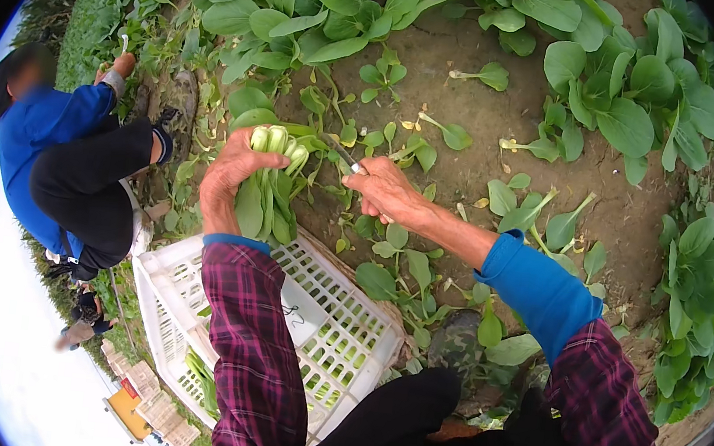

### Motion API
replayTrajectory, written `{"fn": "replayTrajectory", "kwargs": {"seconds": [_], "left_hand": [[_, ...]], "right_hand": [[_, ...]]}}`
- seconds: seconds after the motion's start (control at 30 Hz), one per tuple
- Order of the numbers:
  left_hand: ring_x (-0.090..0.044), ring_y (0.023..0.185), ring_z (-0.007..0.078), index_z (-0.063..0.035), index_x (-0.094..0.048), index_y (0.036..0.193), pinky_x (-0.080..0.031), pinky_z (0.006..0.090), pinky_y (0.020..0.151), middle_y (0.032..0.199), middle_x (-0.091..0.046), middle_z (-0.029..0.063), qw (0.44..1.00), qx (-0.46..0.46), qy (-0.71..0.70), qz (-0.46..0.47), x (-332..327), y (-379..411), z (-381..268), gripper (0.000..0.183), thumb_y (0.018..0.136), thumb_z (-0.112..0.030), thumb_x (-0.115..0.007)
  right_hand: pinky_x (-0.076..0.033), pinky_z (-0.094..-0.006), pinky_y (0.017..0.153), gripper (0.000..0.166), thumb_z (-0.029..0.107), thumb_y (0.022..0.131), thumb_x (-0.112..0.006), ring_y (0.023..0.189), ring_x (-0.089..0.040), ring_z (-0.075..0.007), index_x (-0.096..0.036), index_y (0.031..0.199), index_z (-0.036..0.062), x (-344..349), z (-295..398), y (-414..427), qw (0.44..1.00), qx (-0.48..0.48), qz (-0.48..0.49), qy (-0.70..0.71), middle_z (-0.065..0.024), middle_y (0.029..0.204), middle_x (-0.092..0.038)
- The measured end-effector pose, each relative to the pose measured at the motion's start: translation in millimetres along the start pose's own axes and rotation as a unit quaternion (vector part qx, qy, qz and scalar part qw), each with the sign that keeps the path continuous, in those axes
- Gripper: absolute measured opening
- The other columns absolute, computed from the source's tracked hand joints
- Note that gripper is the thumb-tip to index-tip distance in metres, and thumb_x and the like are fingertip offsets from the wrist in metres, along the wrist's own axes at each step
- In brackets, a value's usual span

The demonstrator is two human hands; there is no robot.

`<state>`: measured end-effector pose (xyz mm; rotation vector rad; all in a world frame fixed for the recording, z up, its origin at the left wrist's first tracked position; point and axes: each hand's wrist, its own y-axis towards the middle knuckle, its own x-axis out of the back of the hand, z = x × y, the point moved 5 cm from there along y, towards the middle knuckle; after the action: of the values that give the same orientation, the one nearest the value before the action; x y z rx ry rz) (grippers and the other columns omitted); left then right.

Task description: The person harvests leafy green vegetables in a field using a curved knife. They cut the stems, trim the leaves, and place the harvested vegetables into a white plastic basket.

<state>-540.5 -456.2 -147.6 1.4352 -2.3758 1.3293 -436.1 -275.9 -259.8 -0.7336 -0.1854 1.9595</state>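
My left hand (234,166) grips several heads of bok choy (268,193), their pale cut ends up and their leaves hanging down. In my right hand (387,190) is a knife (339,149), its metal collar showing at the fist and its blade pointing up and left. The blade lies close to a leafy stem beside the held bunch; whether they touch I cannot tell. Below my left forearm stands a white plastic crate (345,327) with slotted walls, and greens show through the slots. Its inside is partly hidden by my sleeve.
A person in a blue jacket (57,129) crouches at the left, holding a tool. Growing bok choy (635,96) fills the top and right. Loose cut leaves (529,219) lie on the soil (453,188). Stacked crates (158,405) and another person (85,317) are farther off.
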Motion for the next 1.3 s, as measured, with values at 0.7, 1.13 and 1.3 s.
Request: {"fn": "replayTrajectory", "kwargs": {"seconds": [0.7, 1.13, 1.3], "left_hand": [[-0.068, 0.08, 0.0222, -0.0016, -0.071, 0.103, -0.052, 0.0357, 0.076, 0.09, -0.073, 0.0124, 0.959, 0.064, 0.276, -0.027, -6.7, 20.0, 15.9, 0.043, 0.061, -0.01, -0.079], [-0.07, 0.088, 0.0275, -0.0012, -0.069, 0.106, -0.053, 0.0387, 0.08, 0.094, -0.072, 0.0163, 0.94, 0.08, 0.33, -0.036, -6.3, 22.2, 20.6, 0.05, 0.06, -0.016, -0.081], [-0.07, 0.087, 0.0283, -0.0009, -0.069, 0.103, -0.053, 0.0382, 0.079, 0.093, -0.072, 0.0162, 0.943, 0.078, 0.322, -0.034, -5.1, 24.5, 26.0, 0.048, 0.059, -0.016, -0.082]], "right_hand": [[-0.05, -0.0522, 0.072, 0.027, 0.015, 0.081, -0.054, 0.08, -0.064, -0.0445, -0.059, 0.072, -0.0103, -18.1, -7.1, 47.5, 0.955, 0.007, -0.107, -0.277, -0.0305, 0.079, -0.063], [-0.054, -0.047, 0.056, 0.027, 0.012, 0.082, -0.05, 0.053, -0.064, -0.0379, -0.058, 0.07, -0.0118, -20.1, 3.9, 41.2, 0.97, -0.102, -0.064, -0.209, -0.0258, 0.067, -0.062], [-0.053, -0.0465, 0.051, 0.027, 0.011, 0.081, -0.05, 0.048, -0.062, -0.0357, -0.053, 0.064, -0.0088, -18.1, -2.9, 42.2, 0.981, -0.072, -0.053, -0.174, -0.0234, 0.06, -0.058]]}}
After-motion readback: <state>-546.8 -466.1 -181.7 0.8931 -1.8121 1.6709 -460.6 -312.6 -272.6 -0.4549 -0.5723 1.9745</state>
